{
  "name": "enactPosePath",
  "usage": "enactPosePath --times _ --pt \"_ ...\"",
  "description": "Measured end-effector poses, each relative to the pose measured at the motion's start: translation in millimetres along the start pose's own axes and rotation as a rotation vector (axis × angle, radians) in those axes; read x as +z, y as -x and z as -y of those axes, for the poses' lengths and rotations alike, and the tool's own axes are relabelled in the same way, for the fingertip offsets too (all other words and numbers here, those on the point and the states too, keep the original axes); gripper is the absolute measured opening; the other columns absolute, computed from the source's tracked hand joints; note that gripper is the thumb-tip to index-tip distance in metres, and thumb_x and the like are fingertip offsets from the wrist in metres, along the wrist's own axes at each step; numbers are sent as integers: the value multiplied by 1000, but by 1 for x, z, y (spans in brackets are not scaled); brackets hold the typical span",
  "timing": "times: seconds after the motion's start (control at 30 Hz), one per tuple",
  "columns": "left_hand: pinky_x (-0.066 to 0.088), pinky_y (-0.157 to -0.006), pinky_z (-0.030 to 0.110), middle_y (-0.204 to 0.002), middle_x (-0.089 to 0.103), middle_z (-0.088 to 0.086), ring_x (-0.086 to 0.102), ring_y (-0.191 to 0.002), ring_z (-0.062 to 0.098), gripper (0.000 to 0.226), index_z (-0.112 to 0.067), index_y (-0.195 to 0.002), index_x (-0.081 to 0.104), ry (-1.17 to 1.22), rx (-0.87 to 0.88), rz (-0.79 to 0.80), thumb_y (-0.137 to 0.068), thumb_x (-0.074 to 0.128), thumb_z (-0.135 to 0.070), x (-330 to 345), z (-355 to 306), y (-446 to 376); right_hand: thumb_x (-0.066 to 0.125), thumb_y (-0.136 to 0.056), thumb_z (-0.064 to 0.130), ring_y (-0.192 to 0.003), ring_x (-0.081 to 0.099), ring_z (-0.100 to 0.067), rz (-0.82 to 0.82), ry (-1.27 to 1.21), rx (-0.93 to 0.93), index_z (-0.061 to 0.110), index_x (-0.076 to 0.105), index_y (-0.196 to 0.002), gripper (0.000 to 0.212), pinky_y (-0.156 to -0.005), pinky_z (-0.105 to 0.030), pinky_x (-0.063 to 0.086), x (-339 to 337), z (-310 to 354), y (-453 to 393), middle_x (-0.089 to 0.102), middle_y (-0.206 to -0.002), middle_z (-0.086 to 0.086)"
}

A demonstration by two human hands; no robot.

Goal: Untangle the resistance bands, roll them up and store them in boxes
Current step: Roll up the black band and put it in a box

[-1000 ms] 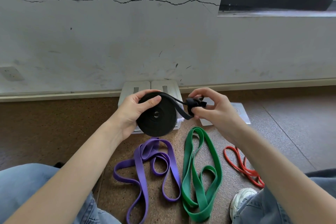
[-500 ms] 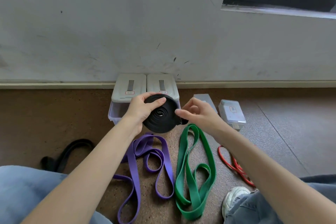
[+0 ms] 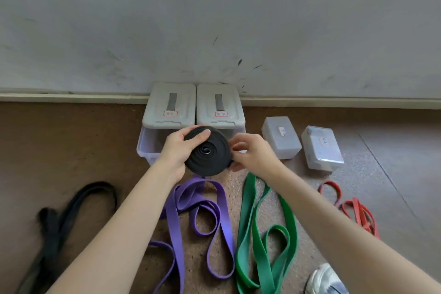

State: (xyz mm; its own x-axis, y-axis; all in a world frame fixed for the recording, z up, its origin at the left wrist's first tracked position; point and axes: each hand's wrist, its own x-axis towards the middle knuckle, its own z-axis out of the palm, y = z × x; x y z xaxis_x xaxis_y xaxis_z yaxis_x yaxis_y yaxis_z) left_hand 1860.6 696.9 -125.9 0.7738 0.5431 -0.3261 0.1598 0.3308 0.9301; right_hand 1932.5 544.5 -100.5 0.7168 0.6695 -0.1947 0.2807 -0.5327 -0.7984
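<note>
A: Where is the black roll now?

B: Held up between both hands, just in front of the open box. The left hand grips its left edge, thumb laid across the top of the coil. The right hand pinches the outer tail end against the roll's right edge.

A: What could go wrong?

B: I judge the coil is under spring tension. If the right fingertips ease off that tail, the outer turns may loosen and the spiral could unwind before it reaches the box. A tilt while lowering could also let the centre telescope out.

A: And the other bands?

B: Below the hands, loose on the floor: a purple band under the left wrist, a green band under the right forearm, a red band off beyond the right arm, and another black band well out past the left arm.

A: The surroundings?

B: A brown speckled floor, with greyer flooring to the right. Two lids stand beyond the hands against a scuffed white wall. Two small closed boxes sit to the right of the right hand.
</note>
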Motion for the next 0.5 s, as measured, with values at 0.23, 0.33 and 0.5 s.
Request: enactPosePath --times 0.23,0.33,0.5 --pt "47 -70 18 -85 63 -13 57 -83 2 17 -30 -85 63 -252 221 -189 -80 72 -17 -4 44 -61 55 -93 18 -80 69 -22 107 -667 253 7 61 -114 25 -74 -28 57 29 -48 -53 68 -101 -8" --pt "49 -67 16 -89 65 -9 59 -86 8 13 -28 -91 62 -242 151 -212 -83 69 -20 2 67 -84 63 -86 7 -67 64 -16 49 -444 250 3 60 -116 30 -63 -22 57 34 -63 -82 67 -88 -4" --pt "37 -98 33 -126 57 3 47 -122 21 37 -14 -131 50 -750 234 -141 -96 46 -28 -10 101 -120 62 -86 1 -65 64 -18 -23 -375 366 -3 56 -118 33 -58 -20 56 4 -94 -128 64 -90 -13"
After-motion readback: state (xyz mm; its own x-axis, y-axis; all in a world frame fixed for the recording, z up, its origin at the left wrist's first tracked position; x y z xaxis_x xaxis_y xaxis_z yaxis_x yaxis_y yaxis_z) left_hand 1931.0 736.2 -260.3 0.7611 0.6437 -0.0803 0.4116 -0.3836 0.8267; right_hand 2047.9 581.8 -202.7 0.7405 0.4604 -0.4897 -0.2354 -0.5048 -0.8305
